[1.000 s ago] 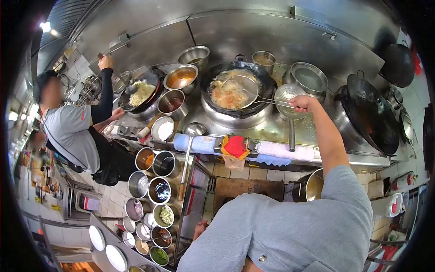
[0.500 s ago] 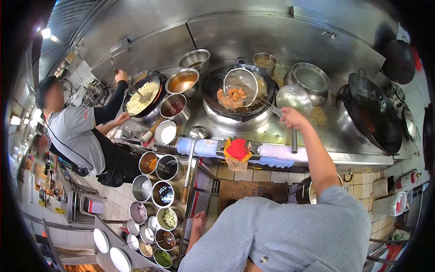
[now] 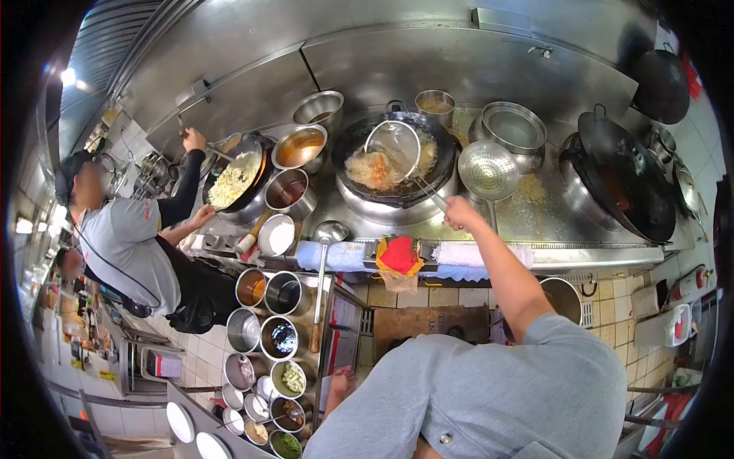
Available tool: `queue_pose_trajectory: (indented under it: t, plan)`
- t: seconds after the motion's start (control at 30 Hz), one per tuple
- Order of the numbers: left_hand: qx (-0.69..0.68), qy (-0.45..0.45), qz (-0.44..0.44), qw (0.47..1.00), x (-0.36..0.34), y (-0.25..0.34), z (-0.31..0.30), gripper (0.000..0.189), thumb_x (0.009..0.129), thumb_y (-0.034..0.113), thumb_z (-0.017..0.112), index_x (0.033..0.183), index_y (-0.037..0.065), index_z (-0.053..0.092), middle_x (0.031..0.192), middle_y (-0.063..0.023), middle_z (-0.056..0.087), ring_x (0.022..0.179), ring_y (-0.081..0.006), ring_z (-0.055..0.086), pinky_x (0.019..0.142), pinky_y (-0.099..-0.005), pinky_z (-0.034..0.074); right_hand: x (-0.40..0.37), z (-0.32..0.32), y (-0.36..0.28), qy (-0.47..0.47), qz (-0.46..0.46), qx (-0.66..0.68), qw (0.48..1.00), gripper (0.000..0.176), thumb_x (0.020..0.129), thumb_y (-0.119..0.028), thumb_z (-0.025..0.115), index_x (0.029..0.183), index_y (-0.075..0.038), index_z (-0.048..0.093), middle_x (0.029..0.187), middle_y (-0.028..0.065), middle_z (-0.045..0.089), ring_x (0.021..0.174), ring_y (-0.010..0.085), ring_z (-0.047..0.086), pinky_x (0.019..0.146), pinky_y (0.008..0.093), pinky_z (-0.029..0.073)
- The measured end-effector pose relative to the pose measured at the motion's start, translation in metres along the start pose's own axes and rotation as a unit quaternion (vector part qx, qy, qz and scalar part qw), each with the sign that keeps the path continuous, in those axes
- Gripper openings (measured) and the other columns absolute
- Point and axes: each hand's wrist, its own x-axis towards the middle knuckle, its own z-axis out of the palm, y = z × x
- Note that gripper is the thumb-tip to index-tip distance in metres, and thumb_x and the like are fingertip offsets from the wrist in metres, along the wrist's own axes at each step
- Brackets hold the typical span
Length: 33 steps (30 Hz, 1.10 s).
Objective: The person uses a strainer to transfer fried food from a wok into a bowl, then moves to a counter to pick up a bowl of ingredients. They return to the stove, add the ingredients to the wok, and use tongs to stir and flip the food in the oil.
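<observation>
My right hand (image 3: 461,213) is closed around the handle of a wire mesh strainer (image 3: 399,143). The strainer's basket dips into a black wok (image 3: 353,177) on the burner. Orange-pink pieces of food (image 3: 376,170) lie in bubbling liquid there, at the left side of the basket; what they are I cannot make out. Low by my body, beside the ingredient stand, hangs my left hand (image 3: 342,380), its fingers curled with nothing visible in them. A perforated skimmer (image 3: 489,170) rests to the right of the wok, close to my right hand.
On the left a co-worker (image 3: 126,229) stirs yellow food in another wok (image 3: 233,187). A ladle (image 3: 330,232) lies across the counter edge, near several metal pots of ingredients (image 3: 279,336). A large tilted wok (image 3: 623,180) stands at the right, and a red cloth (image 3: 400,254) at the front edge.
My right hand has moved left and slightly down with the strainer, and the food in the wok is more smeared and bubbling. The whole view has shifted slightly.
</observation>
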Motion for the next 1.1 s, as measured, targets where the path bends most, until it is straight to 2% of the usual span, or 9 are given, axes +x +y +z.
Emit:
queue_pose_trajectory:
  t: [0.07,0.33,0.43,0.5,0.53,0.77,0.83,0.93,1.1]
  plan:
    - [0.032,0.02,-0.03,0.999,-0.009,0.015,0.008,0.016,0.084,0.013,0.052,0.099,0.007,0.052,0.087,-0.007,0.056,0.077,-0.0216,0.055,0.062,-0.0359,0.048,0.006,-0.007,-0.013,-0.108,0.13,0.206,0.964,0.023,0.081,-0.004,0.04,0.1,-0.005,0.053,0.063,0.0034,0.05,0.038,0.0071,0.039,0.031,0.0234,0.03]
    - [-0.032,0.04,0.011,0.999,-0.002,0.0,-0.001,0.019,0.082,0.019,0.058,0.099,0.013,0.052,0.088,-0.0043,0.056,0.07,-0.0198,0.057,0.053,-0.0329,0.045,0.005,-0.063,-0.015,-0.221,0.154,0.194,0.943,0.021,0.088,-0.011,0.041,0.108,-0.01,0.048,0.059,-0.0011,0.043,0.04,0.004,0.033,0.034,0.0194,0.025]
    - [0.064,0.047,-0.057,0.995,-0.013,-0.001,-0.003,0.019,0.082,0.022,0.058,0.099,0.016,0.052,0.086,-0.0028,0.056,0.064,-0.0185,0.056,0.046,-0.03,0.04,-0.005,-0.094,-0.013,-0.228,0.15,0.106,0.956,0.028,0.089,-0.012,0.041,0.117,-0.012,0.046,0.058,-0.0026,0.042,0.04,0.0034,0.032,0.034,0.019,0.025]
    - [-0.139,-0.007,-0.163,0.977,0.006,-0.038,-0.021,0.02,0.083,0.023,0.057,0.101,0.016,0.051,0.084,-0.003,0.056,0.065,-0.0185,0.058,0.044,-0.0298,0.037,-0.008,-0.09,-0.013,-0.235,0.143,0.118,0.954,0.034,0.089,-0.014,0.041,0.123,-0.013,0.043,0.057,-0.0042,0.041,0.04,0.0027,0.031,0.034,0.0185,0.024]
    - [0.074,0.044,-0.074,0.994,-0.036,-0.003,0.004,0.023,0.081,0.022,0.055,0.103,0.017,0.05,0.082,-0.0026,0.057,0.07,-0.0197,0.06,0.044,-0.0296,0.037,-0.005,-0.097,-0.004,-0.264,0.132,0.163,0.941,0.033,0.09,-0.015,0.04,0.123,-0.013,0.044,0.056,-0.0051,0.04,0.04,0.002,0.031,0.034,0.0183,0.023]
    - [0.119,0.128,-0.109,0.979,-0.039,0.004,0.009,0.022,0.082,0.023,0.053,0.103,0.015,0.05,0.089,-0.0041,0.057,0.073,-0.0208,0.059,0.049,-0.0317,0.039,-0.018,-0.093,-0.007,-0.221,0.155,0.216,0.938,0.031,0.091,-0.014,0.04,0.122,-0.011,0.043,0.057,-0.0039,0.04,0.038,0.0025,0.028,0.033,0.0178,0.021]
    - [-0.139,-0.047,-0.124,0.981,0.008,-0.04,-0.027,0.024,0.083,0.028,0.054,0.103,0.015,0.051,0.093,-0.005,0.057,0.074,-0.0211,0.059,0.054,-0.0332,0.041,-0.017,-0.094,-0.008,-0.232,0.151,0.209,0.938,0.03,0.091,-0.014,0.041,0.121,-0.01,0.042,0.057,-0.004,0.041,0.039,0.0026,0.028,0.034,0.0177,0.021]
    - [-0.026,0.038,-0.066,0.997,0.001,-0.015,0.005,0.026,0.083,0.029,0.055,0.105,0.016,0.052,0.095,-0.0051,0.058,0.076,-0.0216,0.059,0.058,-0.0354,0.042,-0.027,-0.068,-0.013,-0.224,0.149,0.272,0.924,0.026,0.09,-0.014,0.044,0.115,-0.009,0.045,0.056,-0.0042,0.04,0.038,0.0016,0.028,0.033,0.0168,0.021]
    - [0.009,0.006,-0.038,0.999,0.009,0.003,0.017,0.029,0.084,0.033,0.054,0.107,0.016,0.052,0.096,-0.0034,0.058,0.077,-0.021,0.058,0.062,-0.0374,0.042,-0.014,-0.05,-0.004,-0.199,0.148,0.309,0.918,0.015,0.089,-0.013,0.042,0.103,-0.01,0.048,0.054,-0.0054,0.038,0.035,0.0011,0.026,0.03,0.0161,0.019]
